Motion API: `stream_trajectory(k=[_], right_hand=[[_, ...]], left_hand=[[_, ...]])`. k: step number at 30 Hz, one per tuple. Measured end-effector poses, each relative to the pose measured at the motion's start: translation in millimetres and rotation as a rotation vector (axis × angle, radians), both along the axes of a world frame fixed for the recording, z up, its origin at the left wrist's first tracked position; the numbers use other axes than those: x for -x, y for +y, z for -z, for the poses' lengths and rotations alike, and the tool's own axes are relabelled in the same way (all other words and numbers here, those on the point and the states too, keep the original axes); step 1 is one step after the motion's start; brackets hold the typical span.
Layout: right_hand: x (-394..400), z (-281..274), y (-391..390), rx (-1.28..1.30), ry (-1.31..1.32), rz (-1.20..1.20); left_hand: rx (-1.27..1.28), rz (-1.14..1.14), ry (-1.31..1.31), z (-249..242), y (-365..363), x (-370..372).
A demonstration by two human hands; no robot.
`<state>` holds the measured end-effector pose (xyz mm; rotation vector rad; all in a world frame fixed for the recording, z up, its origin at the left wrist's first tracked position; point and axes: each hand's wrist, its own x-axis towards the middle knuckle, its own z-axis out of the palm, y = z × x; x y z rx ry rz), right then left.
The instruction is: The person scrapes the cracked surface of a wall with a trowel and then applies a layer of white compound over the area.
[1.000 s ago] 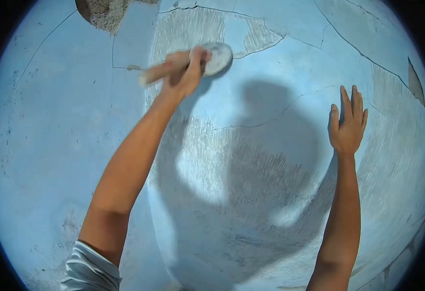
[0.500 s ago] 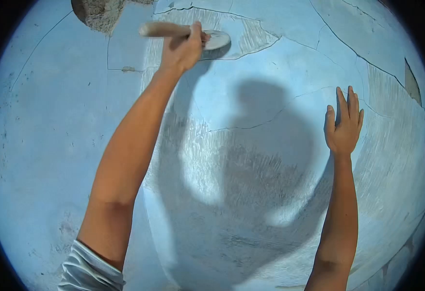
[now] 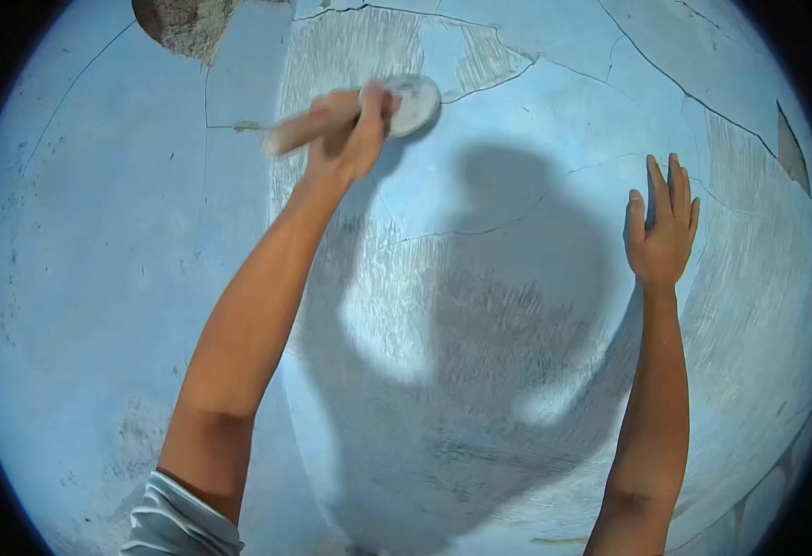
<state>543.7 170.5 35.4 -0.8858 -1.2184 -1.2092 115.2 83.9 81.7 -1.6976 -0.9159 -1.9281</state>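
My left hand (image 3: pixel 355 144) is closed around a tool with a thick wooden handle (image 3: pixel 309 128) and a rounded, flat, pale head (image 3: pixel 415 107). The handle slants down to the left, and motion blurs it. In this view the head overlaps the lower edge of a streaked patch (image 3: pixel 355 46) on the blue wall (image 3: pixel 146 250). Over on the right, my right hand (image 3: pixel 667 232) lies open against the wall, fingers pointing up and thumb apart, beside a thin crack.
A rough hole (image 3: pixel 183 28) breaks the plaster at the upper left. Long cracks cross the upper right, near a grey gap (image 3: pixel 792 148). Scraped streaks mark the middle and right of the wall, and my shadow (image 3: pixel 517 269) falls over its centre.
My left hand has brought the tool downward, and its handle has gone from nearly level to slanting down-left. The right hand keeps its place on the wall.
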Motion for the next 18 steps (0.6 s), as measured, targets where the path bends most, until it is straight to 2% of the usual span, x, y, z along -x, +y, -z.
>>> stream_trajectory(k=[2,5,6,9,13,14,18], right_hand=[[2,-1,-2,0.004,0.008,-0.002],[1,-1,-1,-0.007,0.004,-0.004],[1,-1,0,-0.009,0.000,-0.003],[1,0,-3,-0.013,-0.005,-0.007],[1,0,-1,-0.015,0.000,-0.005],[1,0,-1,-0.020,0.006,0.014],[0,0,-1,-0.022,-0.007,-0.013]], left_hand=[[-0.030,0.098,0.005,31,-2,8],[-0.077,0.113,-0.004,25,-5,-3],[-0.008,0.019,0.060,10,-8,-7],[0.020,-0.051,0.061,-14,-15,-9],[0.013,0.122,0.080,35,-8,16],[-0.090,0.163,0.139,39,9,26],[-0.044,0.141,0.091,19,-3,4]])
